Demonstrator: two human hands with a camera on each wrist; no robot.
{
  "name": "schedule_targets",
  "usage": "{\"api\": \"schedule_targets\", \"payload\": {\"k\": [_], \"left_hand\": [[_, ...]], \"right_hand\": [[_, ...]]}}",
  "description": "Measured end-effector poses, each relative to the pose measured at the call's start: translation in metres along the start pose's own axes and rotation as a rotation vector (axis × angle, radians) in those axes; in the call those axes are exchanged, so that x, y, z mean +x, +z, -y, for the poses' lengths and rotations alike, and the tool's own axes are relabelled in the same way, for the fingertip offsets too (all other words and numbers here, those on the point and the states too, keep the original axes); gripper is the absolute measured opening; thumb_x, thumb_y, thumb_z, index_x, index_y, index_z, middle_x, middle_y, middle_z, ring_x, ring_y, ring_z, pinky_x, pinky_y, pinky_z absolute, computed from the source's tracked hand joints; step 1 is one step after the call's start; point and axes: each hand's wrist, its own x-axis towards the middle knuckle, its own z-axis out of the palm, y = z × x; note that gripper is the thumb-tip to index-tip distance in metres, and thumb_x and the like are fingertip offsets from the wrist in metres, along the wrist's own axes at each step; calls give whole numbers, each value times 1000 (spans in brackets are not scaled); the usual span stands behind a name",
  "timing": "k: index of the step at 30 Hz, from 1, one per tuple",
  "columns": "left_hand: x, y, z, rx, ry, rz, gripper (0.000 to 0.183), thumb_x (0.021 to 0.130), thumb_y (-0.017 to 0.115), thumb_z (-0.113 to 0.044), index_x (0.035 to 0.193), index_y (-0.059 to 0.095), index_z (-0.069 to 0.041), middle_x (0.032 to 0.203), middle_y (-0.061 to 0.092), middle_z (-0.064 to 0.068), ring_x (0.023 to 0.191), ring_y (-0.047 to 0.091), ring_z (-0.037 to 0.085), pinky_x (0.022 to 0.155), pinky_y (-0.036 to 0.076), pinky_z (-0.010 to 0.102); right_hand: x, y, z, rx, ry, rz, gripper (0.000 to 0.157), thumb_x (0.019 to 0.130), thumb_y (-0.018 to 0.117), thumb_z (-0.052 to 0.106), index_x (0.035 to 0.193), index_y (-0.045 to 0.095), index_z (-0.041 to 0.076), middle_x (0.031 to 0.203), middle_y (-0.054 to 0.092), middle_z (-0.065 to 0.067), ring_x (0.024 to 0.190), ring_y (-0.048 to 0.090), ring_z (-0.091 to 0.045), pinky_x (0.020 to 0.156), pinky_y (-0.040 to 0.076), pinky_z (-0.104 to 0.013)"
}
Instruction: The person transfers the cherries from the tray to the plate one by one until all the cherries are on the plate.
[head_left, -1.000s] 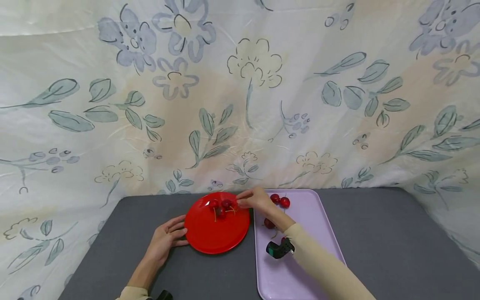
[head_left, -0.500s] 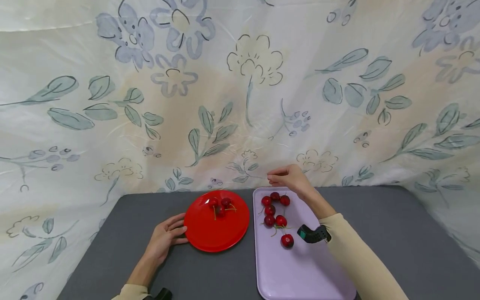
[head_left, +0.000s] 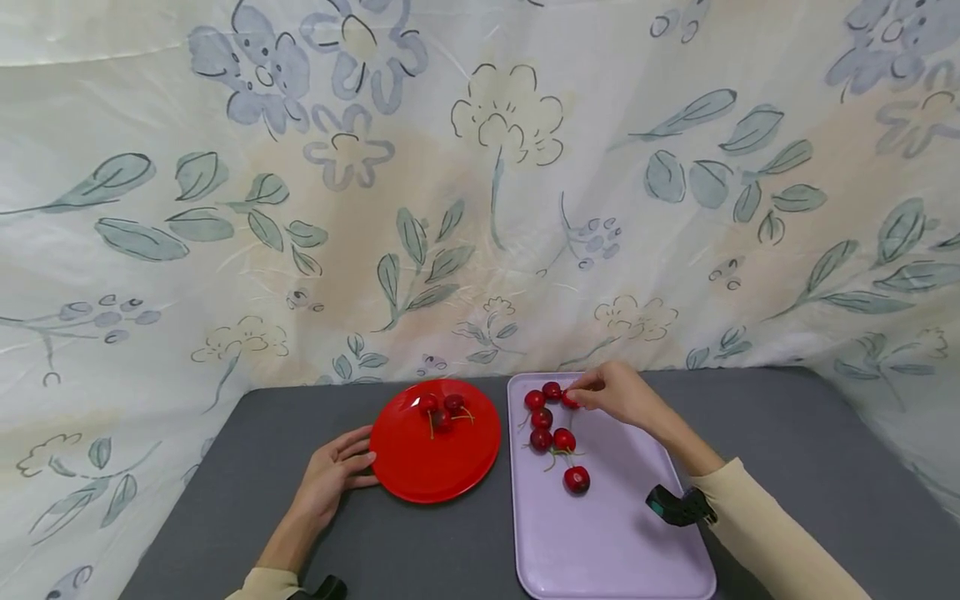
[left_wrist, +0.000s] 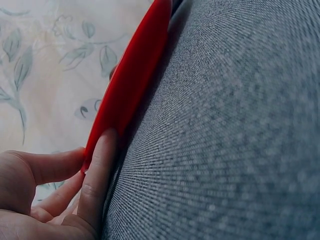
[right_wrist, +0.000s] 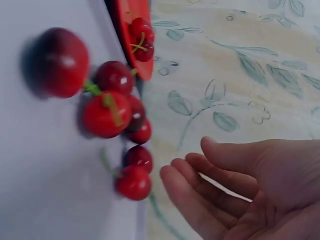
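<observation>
Currently, from the left: floral cloth [head_left: 510, 208] drops behind and to the side of a dark grey surface [head_left: 427, 550]. Beige left sleeve [head_left: 264, 585], black device [head_left: 326, 589] at the wrist.

Left hand [head_left: 330, 475] at the near-left side of a round red plate [head_left: 435, 467]. Left grip pinches the rim; the left wrist view shows the thumb at the edge and a finger against the outer wall, low by the surface.

On the far half of the plate, three small cherries [head_left: 442, 420] grouped together, thin stems trailing from them toward the near side and the right.

Just right of the plate, a narrow gap between, a lilac tray [head_left: 600, 542], long side running away from the person. Seven loose cherries [head_left: 542, 419] in it, mostly bunched at the far-left part; the largest-looking one [head_left: 577, 480] lies nearest the person, green stems close by.

Right hand [head_left: 626, 398] over the far-right part of the tray, fingertips at the rightmost cherry of the far group. Right grip loosely spread, thumb parted from fingers; the right wrist view shows a slight gap between fingertips and fruit. Farthest right, black wristband [head_left: 678, 505] and beige right sleeve [head_left: 768, 521].
</observation>
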Motion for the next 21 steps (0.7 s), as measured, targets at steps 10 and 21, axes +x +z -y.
{"api": "schedule_targets", "payload": {"k": [10, 21], "left_hand": [[-1, 0, 2, 18, 26, 11, 50, 95, 60, -3, 143, 46, -2, 132, 58, 20, 96, 68, 19, 77, 59, 35], [-2, 1, 3, 12, 34, 8, 50, 94, 60, -1, 142, 46, 0, 128, 59, 19, 94, 68, 18, 77, 60, 35]], "right_hand": [[-29, 11, -31, 167, 148, 112, 29, 96, 63, 20, 94, 74, -7, 87, 73, -13, 76, 70, -24, 70, 61, -35], [-46, 22, -27, 210, 143, 182, 30, 92, 70, 27, 87, 77, -1, 79, 71, -8, 71, 67, -21, 67, 60, -32]]}}
